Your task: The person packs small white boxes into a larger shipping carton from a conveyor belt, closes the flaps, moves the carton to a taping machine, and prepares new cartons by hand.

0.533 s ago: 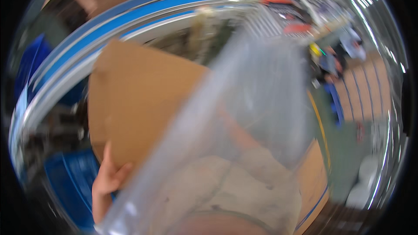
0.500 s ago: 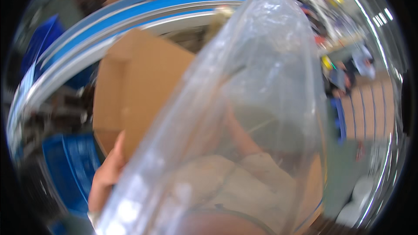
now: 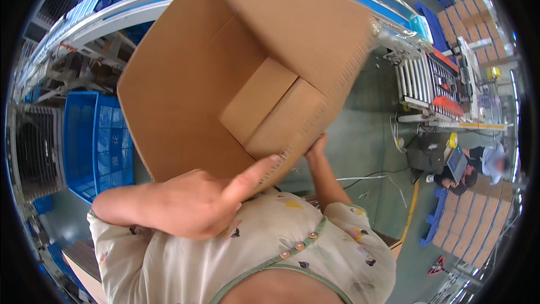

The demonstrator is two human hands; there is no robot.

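Observation:
A large open cardboard box point(image 3: 185, 107) is held up in front of my body, its mouth tilted toward me. Inside it, folded bottom flaps point(image 3: 275, 107) meet in a seam. My left hand point(image 3: 205, 200) grips the near rim, with its index finger lying along the edge and the other fingers curled. Against the outer right side, low down, my right hand point(image 3: 316, 147) holds the box; its fingertips are partly hidden behind the cardboard.
Beyond the box runs a blue and white conveyor frame point(image 3: 95, 27). A blue plastic crate point(image 3: 81, 141) stands at left. To the right are a roller conveyor point(image 3: 413, 81), cables on the floor, stacked cartons point(image 3: 472, 222) on a blue pallet, and a person point(image 3: 488, 160) with a laptop.
The clear plastic bag that filled the middle of the view is no longer visible. The box has swung to the centre, its opening now facing me, and my left hand has moved right onto its near rim.

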